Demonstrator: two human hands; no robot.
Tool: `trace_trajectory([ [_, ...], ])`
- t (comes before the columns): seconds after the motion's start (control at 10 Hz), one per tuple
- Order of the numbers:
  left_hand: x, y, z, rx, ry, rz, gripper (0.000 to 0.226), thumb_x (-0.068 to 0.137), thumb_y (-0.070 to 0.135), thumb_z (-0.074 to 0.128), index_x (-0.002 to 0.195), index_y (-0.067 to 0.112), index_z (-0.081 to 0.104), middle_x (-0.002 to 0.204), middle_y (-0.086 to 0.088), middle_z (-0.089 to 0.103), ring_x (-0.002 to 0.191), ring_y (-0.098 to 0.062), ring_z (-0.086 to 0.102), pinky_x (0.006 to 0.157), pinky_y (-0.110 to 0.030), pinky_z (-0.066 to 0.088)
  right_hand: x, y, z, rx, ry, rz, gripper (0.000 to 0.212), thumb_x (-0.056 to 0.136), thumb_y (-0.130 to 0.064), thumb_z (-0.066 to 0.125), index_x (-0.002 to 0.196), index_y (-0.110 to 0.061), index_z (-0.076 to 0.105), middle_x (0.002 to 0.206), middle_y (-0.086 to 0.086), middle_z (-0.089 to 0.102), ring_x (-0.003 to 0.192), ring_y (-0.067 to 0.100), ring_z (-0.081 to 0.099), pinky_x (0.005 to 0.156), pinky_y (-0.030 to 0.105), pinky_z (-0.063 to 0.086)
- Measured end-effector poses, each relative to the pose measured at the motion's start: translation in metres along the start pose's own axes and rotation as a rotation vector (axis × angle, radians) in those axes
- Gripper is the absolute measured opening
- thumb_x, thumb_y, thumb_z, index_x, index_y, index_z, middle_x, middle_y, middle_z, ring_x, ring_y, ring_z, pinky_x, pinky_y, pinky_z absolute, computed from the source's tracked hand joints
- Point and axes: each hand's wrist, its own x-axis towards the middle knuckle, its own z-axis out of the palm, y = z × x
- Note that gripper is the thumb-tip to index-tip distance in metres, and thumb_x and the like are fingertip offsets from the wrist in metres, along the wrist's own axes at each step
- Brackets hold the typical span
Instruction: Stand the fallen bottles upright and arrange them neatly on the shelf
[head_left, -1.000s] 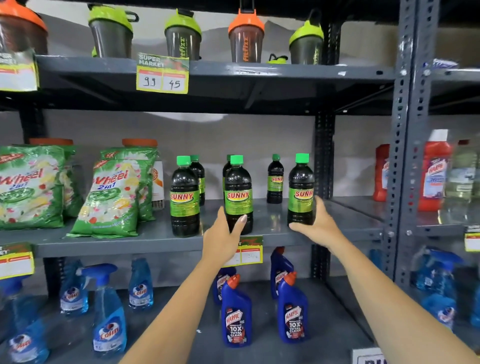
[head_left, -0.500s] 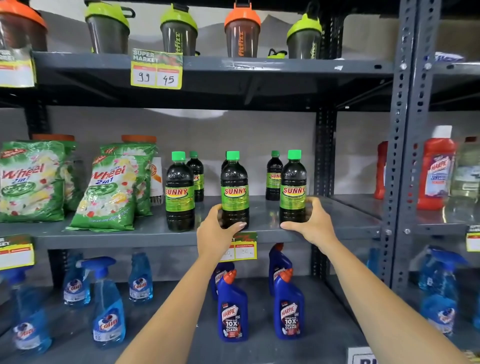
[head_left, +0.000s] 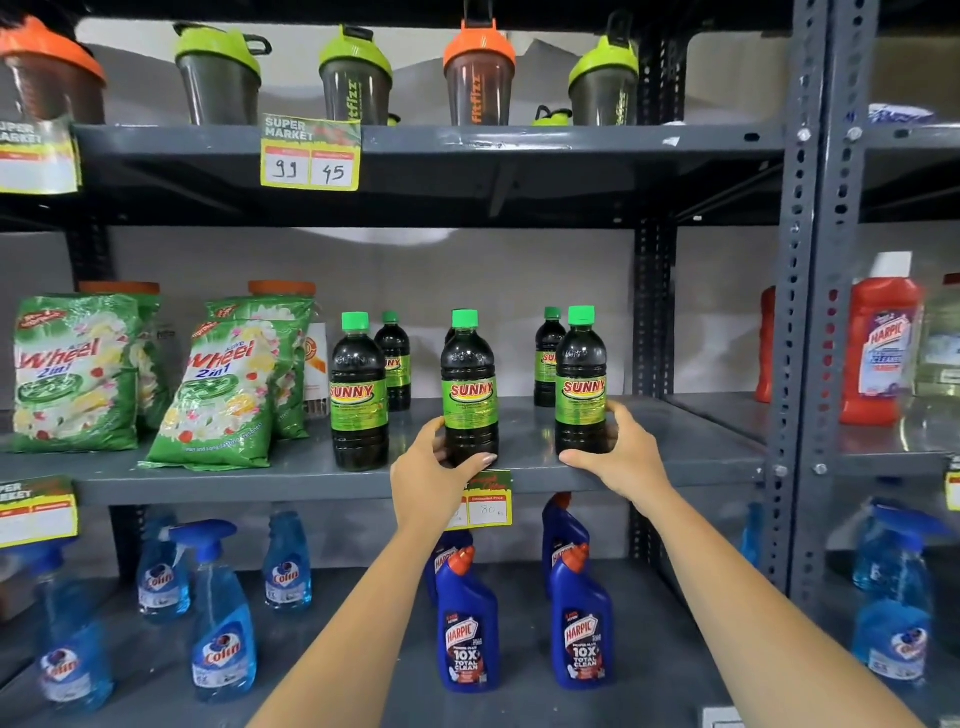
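Note:
Dark Sunny bottles with green caps stand upright on the grey middle shelf (head_left: 260, 480). Three are in a front row: the left bottle (head_left: 358, 395), the middle bottle (head_left: 469, 384) and the right bottle (head_left: 581, 382). Behind them stand more of the same, one at the back left (head_left: 393, 358) and one at the back right (head_left: 546, 358). My left hand (head_left: 436, 470) wraps the base of the middle bottle. My right hand (head_left: 618, 454) holds the base of the right bottle, which rests on the shelf. No bottle lies on its side.
Green Wheel detergent bags (head_left: 223, 395) lean on the shelf's left. Shaker cups (head_left: 478, 73) line the shelf above. Blue Harpic bottles (head_left: 467, 623) and Colin spray bottles (head_left: 221, 618) stand below. A steel upright (head_left: 802, 312) and red Harpic bottles (head_left: 878, 348) are at the right.
The right bottle has come down onto the shelf and shifted slightly left, level with the front row. Both hands slid lower to the bottles' bases.

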Motion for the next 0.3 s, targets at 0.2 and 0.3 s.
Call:
trace_trajectory([
  [0.2,-0.0041,0.0004,0.0002,0.050,0.007,0.025,0.068,0.066,0.043,0.081,0.125,0.025,0.051,0.114,-0.001,0.068,0.098,-0.010,0.062,0.085,-0.033,0.052,0.0018,0.0044,0.0001,0.007,-0.002,-0.001,0.091,0.065,-0.031,0.088,0.141,-0.022,0.039,0.136,0.004,0.056,0.121,0.022,0.055,0.096,0.036,0.044],
  [0.3,-0.0092,0.0046,-0.0017,0.184,0.016,0.106,0.079,0.071,0.053,0.073,0.134,0.018,0.041,0.128,-0.005,0.060,0.113,-0.019,0.057,0.089,-0.033,0.048,-0.0078,-0.0005,0.0055,-0.054,0.042,-0.053,0.112,0.062,-0.047,0.086,0.149,-0.024,0.021,0.146,0.004,0.046,0.131,0.025,0.046,0.101,0.042,0.041],
])
